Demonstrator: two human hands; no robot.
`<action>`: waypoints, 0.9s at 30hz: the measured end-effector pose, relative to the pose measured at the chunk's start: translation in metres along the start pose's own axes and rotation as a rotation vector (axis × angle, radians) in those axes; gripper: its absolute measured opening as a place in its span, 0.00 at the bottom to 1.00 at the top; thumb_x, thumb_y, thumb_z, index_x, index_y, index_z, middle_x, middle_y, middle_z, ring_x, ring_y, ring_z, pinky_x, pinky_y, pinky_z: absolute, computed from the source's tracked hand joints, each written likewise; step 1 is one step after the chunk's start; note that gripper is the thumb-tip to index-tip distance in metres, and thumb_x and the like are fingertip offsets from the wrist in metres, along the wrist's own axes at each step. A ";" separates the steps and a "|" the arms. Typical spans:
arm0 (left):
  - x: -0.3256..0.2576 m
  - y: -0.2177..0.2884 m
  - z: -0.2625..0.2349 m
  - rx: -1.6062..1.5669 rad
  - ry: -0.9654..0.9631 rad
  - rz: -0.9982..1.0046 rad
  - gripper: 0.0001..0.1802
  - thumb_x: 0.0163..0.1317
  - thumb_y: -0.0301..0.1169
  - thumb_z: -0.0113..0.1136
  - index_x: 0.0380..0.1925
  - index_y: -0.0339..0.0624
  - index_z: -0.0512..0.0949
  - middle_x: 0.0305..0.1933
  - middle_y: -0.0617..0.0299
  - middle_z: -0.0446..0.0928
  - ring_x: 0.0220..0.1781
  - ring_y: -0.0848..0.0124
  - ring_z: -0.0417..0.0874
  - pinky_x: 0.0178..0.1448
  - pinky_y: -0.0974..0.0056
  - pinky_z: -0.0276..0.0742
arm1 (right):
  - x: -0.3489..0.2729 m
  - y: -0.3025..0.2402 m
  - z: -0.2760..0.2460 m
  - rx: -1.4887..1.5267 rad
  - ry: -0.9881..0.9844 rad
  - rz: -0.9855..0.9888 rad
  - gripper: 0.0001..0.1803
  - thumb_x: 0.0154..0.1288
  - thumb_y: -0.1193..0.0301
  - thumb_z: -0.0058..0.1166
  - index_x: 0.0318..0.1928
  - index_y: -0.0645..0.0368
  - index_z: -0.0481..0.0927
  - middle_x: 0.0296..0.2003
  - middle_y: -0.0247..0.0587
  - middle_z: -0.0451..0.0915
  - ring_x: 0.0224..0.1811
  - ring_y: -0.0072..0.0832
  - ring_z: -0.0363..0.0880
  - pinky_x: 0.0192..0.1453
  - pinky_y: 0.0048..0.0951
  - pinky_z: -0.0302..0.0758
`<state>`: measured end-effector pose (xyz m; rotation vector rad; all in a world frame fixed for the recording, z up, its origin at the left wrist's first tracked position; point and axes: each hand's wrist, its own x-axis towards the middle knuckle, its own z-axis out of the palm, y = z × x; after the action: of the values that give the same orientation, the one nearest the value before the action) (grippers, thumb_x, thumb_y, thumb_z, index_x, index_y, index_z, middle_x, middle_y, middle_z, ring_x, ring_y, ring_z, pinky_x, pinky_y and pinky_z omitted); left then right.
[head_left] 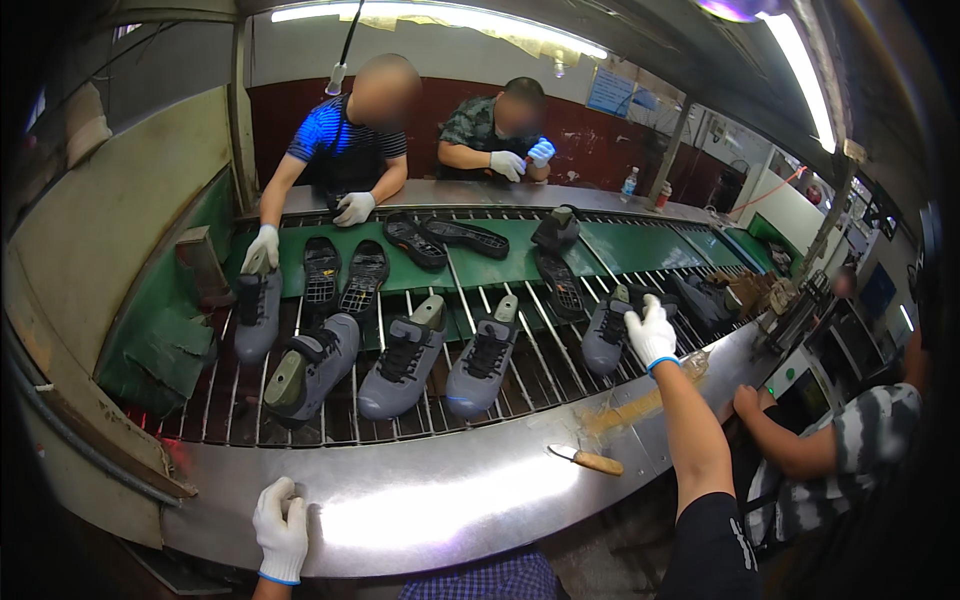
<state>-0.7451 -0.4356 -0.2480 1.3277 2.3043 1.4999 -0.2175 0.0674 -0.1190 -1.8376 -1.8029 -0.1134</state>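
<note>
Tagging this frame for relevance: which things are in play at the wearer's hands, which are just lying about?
In play:
right hand on a grey shoe
left hand resting on the steel bench edge

Lying about:
wooden-handled knife
black soles
three grey shoes mid-conveyor

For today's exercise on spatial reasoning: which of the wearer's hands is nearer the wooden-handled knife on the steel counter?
Right. The right hand is above the knife, on a grey shoe; the left hand rests far left.
</note>
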 end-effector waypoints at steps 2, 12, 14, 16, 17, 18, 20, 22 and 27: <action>0.002 -0.001 0.001 -0.010 -0.004 0.000 0.17 0.67 0.23 0.65 0.55 0.31 0.83 0.55 0.44 0.85 0.48 0.56 0.89 0.54 0.57 0.87 | -0.012 -0.025 0.021 -0.120 -0.031 -0.109 0.37 0.72 0.49 0.62 0.75 0.53 0.71 0.61 0.57 0.82 0.59 0.57 0.85 0.63 0.56 0.81; 0.017 -0.004 0.000 -0.045 -0.003 -0.010 0.14 0.67 0.22 0.66 0.52 0.30 0.84 0.53 0.48 0.86 0.46 0.60 0.90 0.51 0.60 0.88 | -0.141 -0.156 0.120 0.247 -0.345 -0.269 0.36 0.75 0.60 0.57 0.78 0.59 0.67 0.68 0.61 0.78 0.64 0.60 0.82 0.71 0.54 0.78; 0.021 0.000 0.001 -0.053 -0.019 -0.037 0.14 0.68 0.22 0.65 0.53 0.30 0.84 0.53 0.48 0.86 0.47 0.60 0.90 0.52 0.59 0.88 | -0.166 -0.165 0.138 0.455 -0.289 -0.074 0.36 0.78 0.60 0.54 0.80 0.57 0.65 0.69 0.62 0.77 0.69 0.60 0.79 0.74 0.54 0.75; 0.024 0.013 -0.001 -0.079 -0.044 -0.096 0.14 0.68 0.21 0.65 0.53 0.29 0.84 0.53 0.47 0.85 0.49 0.59 0.90 0.54 0.59 0.88 | -0.191 -0.172 0.142 0.484 -0.232 -0.020 0.36 0.79 0.58 0.50 0.82 0.54 0.62 0.73 0.64 0.73 0.66 0.65 0.81 0.72 0.57 0.77; 0.025 0.013 -0.001 -0.069 -0.030 -0.089 0.14 0.68 0.21 0.64 0.53 0.29 0.84 0.53 0.47 0.85 0.50 0.59 0.90 0.55 0.59 0.87 | -0.200 -0.175 0.138 0.484 -0.280 -0.019 0.38 0.80 0.55 0.50 0.83 0.56 0.60 0.75 0.65 0.70 0.69 0.65 0.79 0.74 0.56 0.76; 0.024 0.010 -0.001 -0.060 -0.016 -0.079 0.14 0.68 0.21 0.64 0.53 0.29 0.84 0.54 0.47 0.85 0.51 0.58 0.90 0.56 0.59 0.87 | -0.206 -0.184 0.129 0.463 -0.313 -0.011 0.40 0.79 0.53 0.52 0.83 0.57 0.60 0.76 0.64 0.70 0.70 0.64 0.78 0.76 0.54 0.74; 0.024 0.004 0.005 -0.080 -0.022 -0.082 0.14 0.68 0.21 0.63 0.53 0.28 0.84 0.54 0.47 0.85 0.53 0.57 0.89 0.58 0.59 0.87 | -0.212 -0.172 0.138 0.401 -0.258 -0.103 0.42 0.78 0.50 0.54 0.83 0.58 0.60 0.77 0.62 0.69 0.71 0.63 0.77 0.75 0.53 0.75; 0.023 -0.003 0.007 -0.103 -0.017 -0.115 0.14 0.68 0.20 0.62 0.53 0.28 0.84 0.54 0.46 0.85 0.54 0.57 0.89 0.60 0.58 0.86 | -0.213 -0.170 0.134 0.437 -0.284 -0.125 0.43 0.77 0.49 0.56 0.83 0.57 0.60 0.77 0.61 0.68 0.71 0.62 0.78 0.75 0.54 0.75; 0.024 -0.011 0.006 -0.025 -0.021 -0.057 0.14 0.67 0.20 0.62 0.52 0.29 0.84 0.53 0.46 0.85 0.54 0.54 0.89 0.59 0.57 0.86 | -0.198 -0.173 0.117 0.537 -0.343 -0.033 0.34 0.78 0.51 0.57 0.75 0.56 0.72 0.72 0.58 0.76 0.69 0.57 0.81 0.74 0.50 0.76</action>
<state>-0.7638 -0.4165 -0.2510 1.2542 2.2834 1.4852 -0.4362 -0.0685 -0.2466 -1.4978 -1.8485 0.6484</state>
